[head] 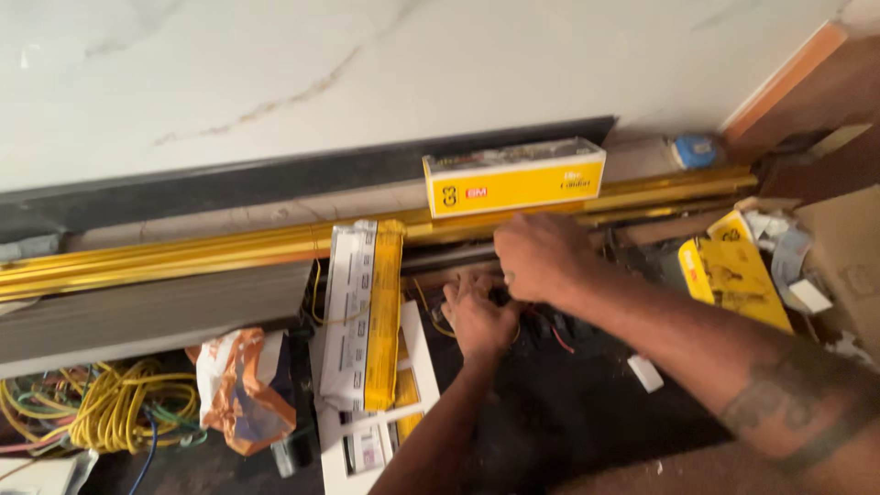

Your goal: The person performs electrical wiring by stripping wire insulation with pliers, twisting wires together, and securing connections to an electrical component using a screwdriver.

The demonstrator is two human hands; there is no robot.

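My left hand (478,319) reaches into a dark opening on the floor, its fingers curled down among red and yellow wires (550,332). Just above it is my right hand (543,257), knuckles up, fingers bent down into the same spot. What either hand grips is hidden. Behind the hands run long gold metal strips (183,257). To their left a long yellow and white box (367,312) lies over a white plastic frame (420,353).
A yellow and white box (513,177) rests on the gold strips by the white marble wall. Yellow wire coils (119,408) and an orange and white bag (243,385) lie at left. A yellow carton (733,270), a cardboard box (848,266) and a blue roll (694,151) sit at right.
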